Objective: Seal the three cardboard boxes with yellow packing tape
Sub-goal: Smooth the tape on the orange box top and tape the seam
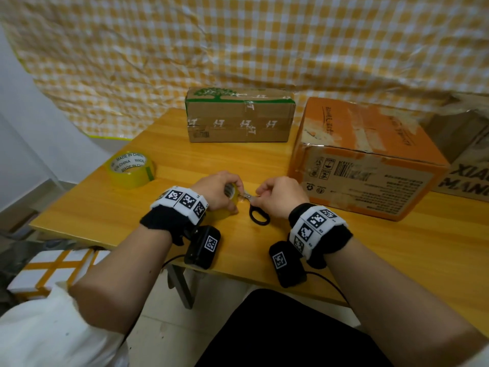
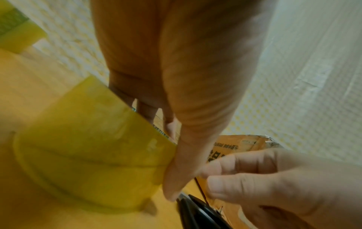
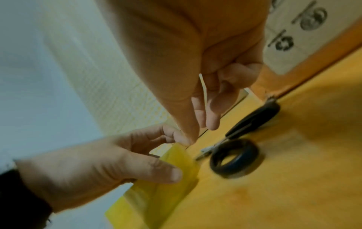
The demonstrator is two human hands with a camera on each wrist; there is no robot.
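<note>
My left hand (image 1: 222, 193) grips a yellow tape roll (image 1: 229, 205) that stands on edge on the wooden table (image 1: 344, 247); in the left wrist view the roll (image 2: 88, 147) fills the lower left under my thumb. My right hand (image 1: 268, 193) meets it from the right, thumb and fingers (image 3: 212, 122) pinching the pale free tape end (image 3: 203, 88) at the roll's rim (image 3: 176, 167). Three cardboard boxes stand behind: a brown one with a green top (image 1: 240, 120), an orange one (image 1: 365, 160) and a printed one (image 1: 468, 168) at the right edge.
Black-handled scissors (image 1: 255, 210) lie on the table just below my hands, tips toward the roll. A second yellow tape roll (image 1: 131, 169) lies flat at the table's left. A yellow checked cloth (image 1: 238, 43) hangs behind. White taped boxes (image 1: 53, 271) sit on the floor, lower left.
</note>
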